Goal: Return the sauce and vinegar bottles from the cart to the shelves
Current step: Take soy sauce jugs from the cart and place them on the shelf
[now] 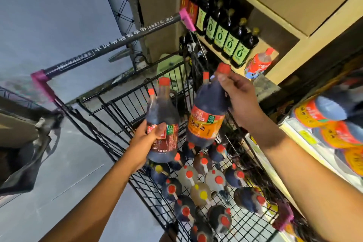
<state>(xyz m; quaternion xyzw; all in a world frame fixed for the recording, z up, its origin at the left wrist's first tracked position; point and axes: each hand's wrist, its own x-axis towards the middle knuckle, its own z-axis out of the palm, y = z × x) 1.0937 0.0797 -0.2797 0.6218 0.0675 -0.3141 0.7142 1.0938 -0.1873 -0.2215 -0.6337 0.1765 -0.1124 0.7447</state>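
Note:
My left hand (146,139) grips a dark sauce bottle with a red-brown label (163,122) around its body, held above the cart. My right hand (242,98) holds a second dark bottle with an orange label (206,116) by its neck, just under the red cap. Both bottles hang over the black wire cart (121,104), where several more bottles with red or yellow caps (202,188) stand upright. The wooden shelf (284,59) lies ahead to the right.
Green-labelled dark bottles (227,43) line the wooden shelf, with a red-labelled bottle (259,63) lying at its front. Orange-labelled bottles (334,124) fill a lower shelf on the right. The cart handle (110,45) has pink ends. A dark bag (25,163) hangs at left.

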